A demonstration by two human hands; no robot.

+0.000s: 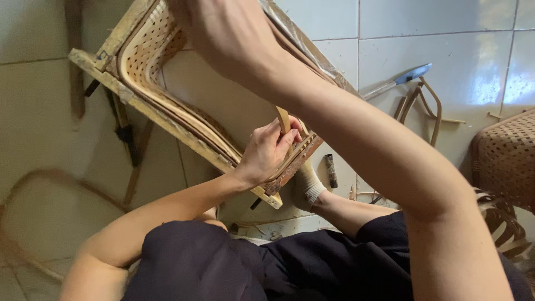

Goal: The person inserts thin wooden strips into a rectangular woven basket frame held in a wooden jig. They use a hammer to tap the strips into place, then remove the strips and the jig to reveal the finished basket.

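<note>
A wooden frame [161,120] with woven cane panels [146,47] along its inner edge stands tilted in front of me. At the frame's near corner, my left hand [266,151] pinches a flat cane strip [283,120] that sticks up from the weave. My right hand [220,28] is raised close to the camera and rests on the frame's upper edge, with its forearm crossing the view. Its fingers are cut off by the top of the picture. My knees in dark cloth fill the bottom, and a socked foot [307,189] shows below the frame.
White floor tiles [440,33] lie around. A blue-headed tool [397,81] and bent cane loops [423,106] lie at the upper right. A woven basket [507,159] stands at the right edge. A small dark cylinder [331,170] lies near the foot, and cane scraps lie at left.
</note>
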